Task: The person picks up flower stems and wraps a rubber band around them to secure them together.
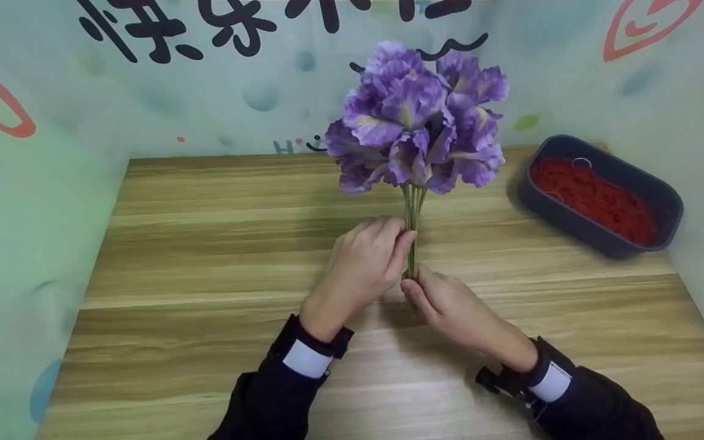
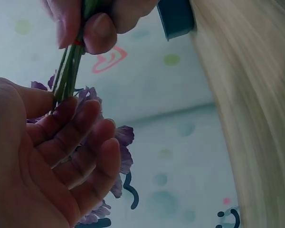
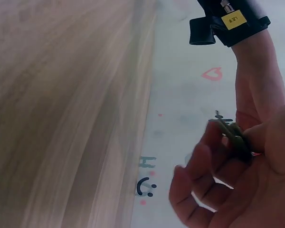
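Observation:
A bunch of purple artificial flowers stands upright in the middle of the head view, blooms at the top. My left hand pinches its green stems between thumb and index finger, below the blooms. In the left wrist view the other fingers of that hand are loosely curved. Lower down, my right hand pinches the stems close to their bottom ends. A thin red band circles the stems right at the right hand's fingertips. The right wrist view shows the cut stem ends between thumb and fingers.
A dark blue bin with a heap of thin red bands stands at the back right of the wooden table. Printed cloth walls enclose the table at the back and sides.

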A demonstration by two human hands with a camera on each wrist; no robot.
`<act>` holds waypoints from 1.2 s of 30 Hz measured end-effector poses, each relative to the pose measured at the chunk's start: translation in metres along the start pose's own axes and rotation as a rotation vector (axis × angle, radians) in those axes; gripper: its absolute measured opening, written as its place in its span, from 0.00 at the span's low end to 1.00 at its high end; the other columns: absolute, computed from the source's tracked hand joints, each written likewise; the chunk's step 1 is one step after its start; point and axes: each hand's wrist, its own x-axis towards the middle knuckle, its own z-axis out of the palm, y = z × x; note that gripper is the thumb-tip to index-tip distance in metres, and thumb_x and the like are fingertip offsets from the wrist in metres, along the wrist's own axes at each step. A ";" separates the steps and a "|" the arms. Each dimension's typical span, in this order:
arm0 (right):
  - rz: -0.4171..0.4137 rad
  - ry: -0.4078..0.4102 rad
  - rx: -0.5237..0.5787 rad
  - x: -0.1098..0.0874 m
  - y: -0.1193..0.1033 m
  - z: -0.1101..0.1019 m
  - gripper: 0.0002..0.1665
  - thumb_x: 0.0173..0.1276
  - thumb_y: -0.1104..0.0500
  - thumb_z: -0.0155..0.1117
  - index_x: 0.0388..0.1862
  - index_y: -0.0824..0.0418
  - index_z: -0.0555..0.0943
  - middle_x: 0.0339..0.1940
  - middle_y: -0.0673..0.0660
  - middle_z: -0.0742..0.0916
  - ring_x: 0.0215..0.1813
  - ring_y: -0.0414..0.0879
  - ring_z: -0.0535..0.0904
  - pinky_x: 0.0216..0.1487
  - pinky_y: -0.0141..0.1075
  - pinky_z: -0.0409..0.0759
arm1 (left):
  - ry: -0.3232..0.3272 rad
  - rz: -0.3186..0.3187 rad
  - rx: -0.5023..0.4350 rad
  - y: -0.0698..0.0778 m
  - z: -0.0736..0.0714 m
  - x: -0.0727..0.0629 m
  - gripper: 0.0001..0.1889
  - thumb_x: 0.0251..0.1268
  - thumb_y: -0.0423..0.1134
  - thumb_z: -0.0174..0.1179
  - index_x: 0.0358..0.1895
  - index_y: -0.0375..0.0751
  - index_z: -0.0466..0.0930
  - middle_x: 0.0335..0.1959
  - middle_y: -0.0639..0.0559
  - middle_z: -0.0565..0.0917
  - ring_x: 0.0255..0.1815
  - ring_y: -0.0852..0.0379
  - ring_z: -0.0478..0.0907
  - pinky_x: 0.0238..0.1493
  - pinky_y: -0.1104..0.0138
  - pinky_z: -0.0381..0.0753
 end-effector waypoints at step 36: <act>0.156 -0.318 -0.101 0.001 0.020 0.013 0.18 0.88 0.54 0.48 0.37 0.62 0.75 0.23 0.54 0.82 0.46 0.68 0.90 0.74 0.81 0.54 | -0.283 -0.115 0.162 -0.017 0.045 -0.016 0.14 0.85 0.44 0.52 0.44 0.38 0.82 0.36 0.45 0.88 0.38 0.46 0.88 0.40 0.57 0.88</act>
